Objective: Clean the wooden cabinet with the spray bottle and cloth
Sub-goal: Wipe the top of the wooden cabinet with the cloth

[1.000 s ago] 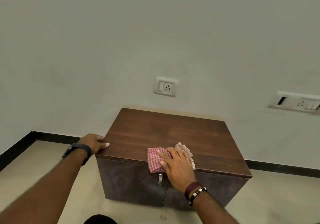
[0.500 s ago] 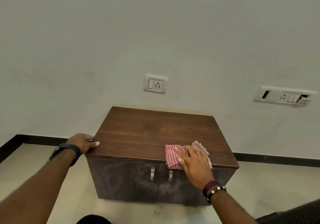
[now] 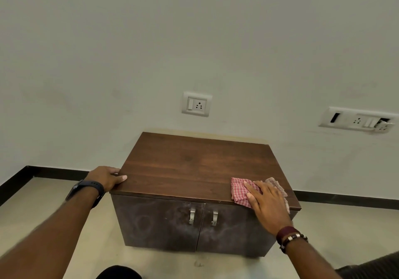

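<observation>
Right hand (image 3: pixel 267 203) flat on cloth (image 3: pixel 238 192)

Soft, even indoor light, faint shadows, sharp centre, wide-angle bending and slight blur toward the edges.

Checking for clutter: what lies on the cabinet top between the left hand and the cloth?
Nothing: in the head view, bare cabinet top runs from the left hand to the cloth.
</observation>
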